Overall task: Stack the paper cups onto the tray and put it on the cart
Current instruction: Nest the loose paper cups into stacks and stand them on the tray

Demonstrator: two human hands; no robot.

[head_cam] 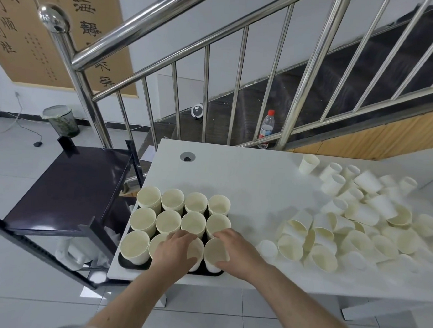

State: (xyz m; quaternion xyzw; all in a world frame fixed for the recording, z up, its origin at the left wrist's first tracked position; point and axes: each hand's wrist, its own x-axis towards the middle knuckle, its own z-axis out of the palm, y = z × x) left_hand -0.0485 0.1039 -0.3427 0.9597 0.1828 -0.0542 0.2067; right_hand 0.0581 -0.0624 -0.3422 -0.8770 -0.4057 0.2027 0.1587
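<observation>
A black tray (131,263) sits at the near left corner of the white table (247,175), packed with several upright stacks of cream paper cups (171,201). My left hand (175,249) grips a cup in the tray's front row, fingers curled over its rim. My right hand (234,251) holds the front right cup (215,250) from the side, thumb and fingers around it. A loose heap of paper cups (352,219) lies tumbled across the right half of the table. The dark cart (68,189) stands left of the table.
A steel stair railing (206,94) runs behind the table, with a plastic bottle (267,127) on the steps beyond it. A cable hole (187,157) marks the tabletop. A bin (61,120) stands on the tiled floor at left. White bags (75,252) lie on the cart's lower shelf.
</observation>
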